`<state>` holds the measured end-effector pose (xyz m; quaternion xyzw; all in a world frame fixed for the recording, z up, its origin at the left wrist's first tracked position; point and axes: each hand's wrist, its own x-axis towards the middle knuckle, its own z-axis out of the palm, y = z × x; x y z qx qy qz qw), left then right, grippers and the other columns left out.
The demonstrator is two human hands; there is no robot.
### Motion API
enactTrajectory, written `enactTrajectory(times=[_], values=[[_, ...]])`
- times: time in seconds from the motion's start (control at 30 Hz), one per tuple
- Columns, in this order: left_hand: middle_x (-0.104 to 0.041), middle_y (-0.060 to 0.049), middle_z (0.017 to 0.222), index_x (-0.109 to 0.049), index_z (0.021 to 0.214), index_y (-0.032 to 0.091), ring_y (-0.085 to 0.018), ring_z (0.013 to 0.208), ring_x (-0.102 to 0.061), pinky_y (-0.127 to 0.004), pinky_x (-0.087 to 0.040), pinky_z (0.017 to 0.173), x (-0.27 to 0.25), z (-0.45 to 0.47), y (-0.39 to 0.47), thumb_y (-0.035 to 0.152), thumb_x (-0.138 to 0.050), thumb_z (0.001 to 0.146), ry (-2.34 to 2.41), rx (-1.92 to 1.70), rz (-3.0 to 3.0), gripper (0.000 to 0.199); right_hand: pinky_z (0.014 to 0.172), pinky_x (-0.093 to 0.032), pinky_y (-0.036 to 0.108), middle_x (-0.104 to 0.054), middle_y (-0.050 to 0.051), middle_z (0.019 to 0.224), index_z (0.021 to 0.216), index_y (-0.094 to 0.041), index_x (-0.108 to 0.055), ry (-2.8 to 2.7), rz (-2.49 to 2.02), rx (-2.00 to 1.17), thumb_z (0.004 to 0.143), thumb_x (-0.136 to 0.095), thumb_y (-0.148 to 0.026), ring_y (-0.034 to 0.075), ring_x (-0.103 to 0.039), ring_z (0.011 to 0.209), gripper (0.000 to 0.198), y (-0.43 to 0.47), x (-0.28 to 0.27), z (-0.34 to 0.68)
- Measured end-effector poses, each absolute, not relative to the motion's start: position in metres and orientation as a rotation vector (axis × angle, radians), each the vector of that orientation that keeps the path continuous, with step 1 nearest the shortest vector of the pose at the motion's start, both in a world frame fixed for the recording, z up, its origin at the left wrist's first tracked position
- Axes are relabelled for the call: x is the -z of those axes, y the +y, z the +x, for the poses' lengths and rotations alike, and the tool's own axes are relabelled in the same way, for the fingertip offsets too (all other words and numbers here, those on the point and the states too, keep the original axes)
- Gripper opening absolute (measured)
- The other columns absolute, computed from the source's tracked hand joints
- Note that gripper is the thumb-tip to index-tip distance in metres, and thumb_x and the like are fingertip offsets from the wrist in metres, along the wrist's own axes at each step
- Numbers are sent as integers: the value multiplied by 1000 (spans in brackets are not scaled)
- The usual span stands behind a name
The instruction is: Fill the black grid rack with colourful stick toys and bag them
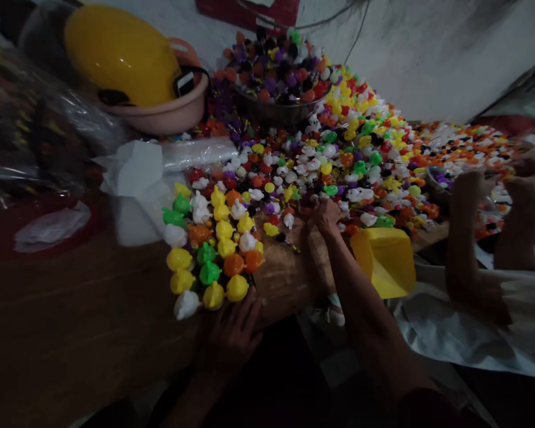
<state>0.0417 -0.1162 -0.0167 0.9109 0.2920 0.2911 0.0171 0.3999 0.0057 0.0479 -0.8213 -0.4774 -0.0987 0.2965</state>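
Small plastic animal-shaped figures [224, 229] in yellow, green, white and orange are laid in several rows on the wooden table [280, 279]. My left hand [234, 333] rests at the near edge of these rows, fingers stretched out beside a yellow figure [237, 288]. My right hand [327, 215] reaches to the front of a large mixed pile of figures [312, 163]. Its fingers are curled together, and what they may pinch is hidden. A white figure [289, 221] and a yellow figure [271, 229] lie loose on the wood just left of it.
A metal bowl [280, 112] heaped with figures stands behind. At back left, a yellow helmet [120, 56] sits in a pink basin [169, 113]. A white container [138, 208] flanks the rows. Right are a yellow scoop [386, 261] and another person's arms [466, 232].
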Motion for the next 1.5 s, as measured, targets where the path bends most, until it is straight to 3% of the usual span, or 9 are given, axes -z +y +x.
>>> enactTrajectory(times=[0.2,0.43,0.57,0.73,0.93,1.13,1.37,1.5], values=[[-56,-15,149,-55,142,14,-29,125,-63,-46,-38,105,13,37,-114,33,-45,103,903,-802,2981,45,82,-47,39,-72,14,93,108,-15,-70,-1080,-2266,213,100,-44,-32,24,-64,86,33,-45,-47,365],[-63,-13,141,-46,151,16,-26,130,-62,-41,-37,114,6,40,-116,38,-61,98,875,-954,2901,59,78,-50,32,-74,7,91,110,-19,-68,-1057,-2029,24,102,-43,-46,20,-68,82,38,-111,-21,306],[-64,-11,140,-56,142,16,-26,133,-59,-42,-35,117,5,37,-117,35,-62,97,842,-924,2901,49,91,-47,38,-74,11,106,111,-19,-71,-1220,-2154,60,101,-45,-36,25,-67,97,33,-129,1,295],[-65,-8,139,-63,131,14,-27,130,-61,-42,-37,113,5,37,-117,30,-55,101,839,-896,2971,35,91,-46,39,-69,15,113,118,-17,-70,-1259,-2248,129,99,-48,-31,27,-62,102,33,-127,8,294],[-67,-12,137,-58,137,14,-31,127,-63,-45,-42,110,8,33,-116,25,-62,97,781,-976,3003,42,87,-45,35,-66,16,112,107,-18,-72,-1256,-2508,-22,99,-51,-27,27,-58,104,25,-119,-14,286],[-56,-16,149,-38,157,19,-33,127,-63,-45,-45,112,28,27,-110,26,-74,89,731,-1054,2937,77,77,-45,29,-67,12,110,106,-16,-66,-1150,-2468,-108,98,-53,-23,21,-63,93,17,-111,-33,295],[-53,-15,151,-37,158,19,-33,127,-63,-45,-38,121,23,32,-112,27,-73,89,733,-1118,2911,78,85,-49,35,-70,11,101,105,-17,-58,-986,-2263,111,98,-51,-21,24,-66,95,10,-80,-66,340],[-51,-14,153,-33,160,20,-35,132,-59,-51,-38,122,24,29,-112,25,-71,91,713,-980,2894,79,97,-48,34,-69,11,111,104,-16,-56,-1156,-2265,247,101,-48,-17,21,-63,107,8,-47,-101,356]])
